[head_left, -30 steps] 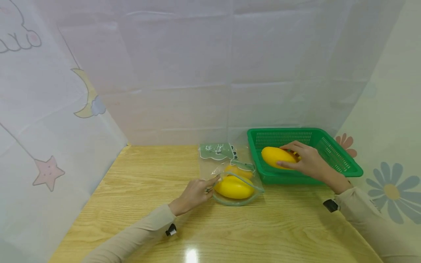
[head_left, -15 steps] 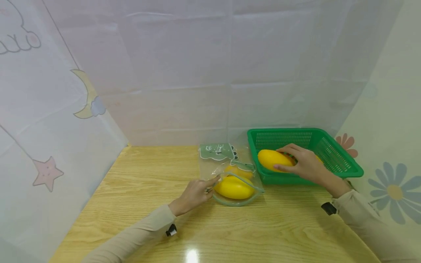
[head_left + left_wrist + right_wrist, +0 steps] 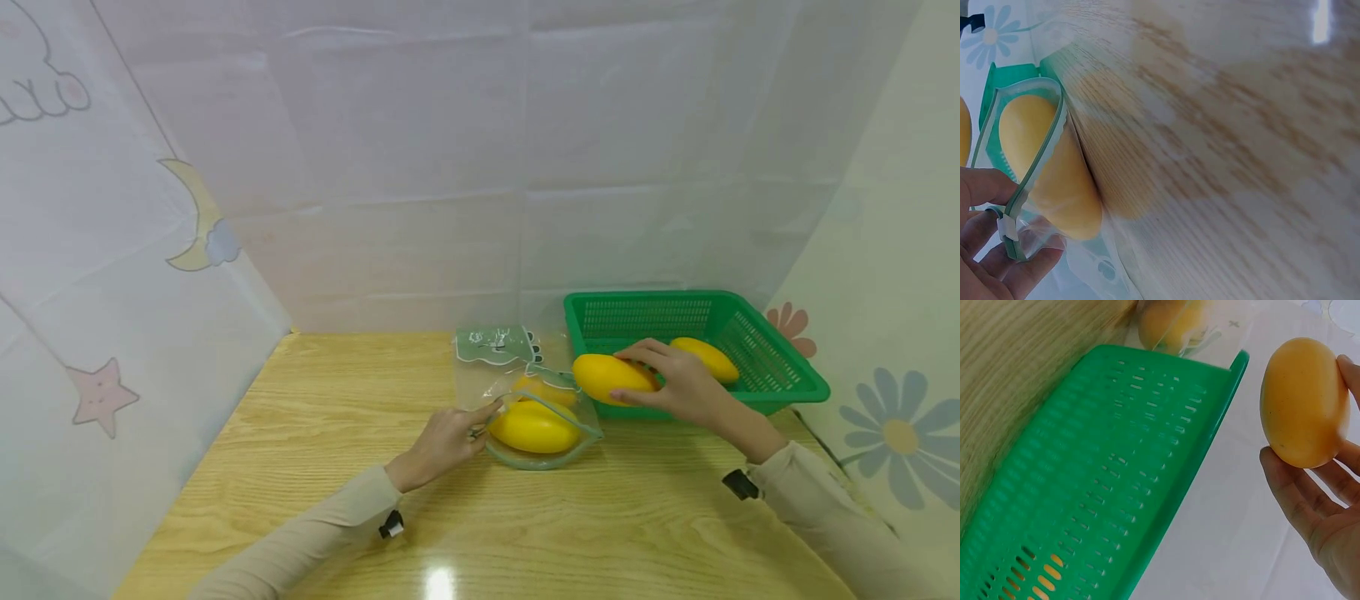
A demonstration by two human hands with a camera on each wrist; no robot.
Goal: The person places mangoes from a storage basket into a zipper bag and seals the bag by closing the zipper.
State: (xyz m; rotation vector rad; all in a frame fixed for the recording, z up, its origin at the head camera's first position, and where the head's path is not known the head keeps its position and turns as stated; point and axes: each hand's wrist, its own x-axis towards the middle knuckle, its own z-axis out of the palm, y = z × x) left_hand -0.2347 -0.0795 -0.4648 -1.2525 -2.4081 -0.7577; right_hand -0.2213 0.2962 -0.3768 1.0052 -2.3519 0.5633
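Pinched at its edge by my left hand (image 3: 444,443), a clear zip bag (image 3: 472,383) with a green-edged mouth gapes toward me on the table. A yellow mango (image 3: 534,427) lies just inside that mouth, and a second one behind it shows through the plastic. In the left wrist view, my thumb and fingers hold the bag's rim beside a white zip slider (image 3: 1007,228). My right hand (image 3: 678,387) grips another mango (image 3: 611,379) between thumb and fingers, above the near left rim of the green basket (image 3: 776,404).
One more mango (image 3: 705,358) lies in the basket, toward its right. The wooden table (image 3: 360,375) meets a pale sheet behind, and printed sheets stand at both sides. The bag's far end has a green printed patch (image 3: 491,344).
My right hand has carried its mango left and toward me, from inside the basket to its near left rim. The mango remaining in the basket has come into view. My left hand has stayed put.
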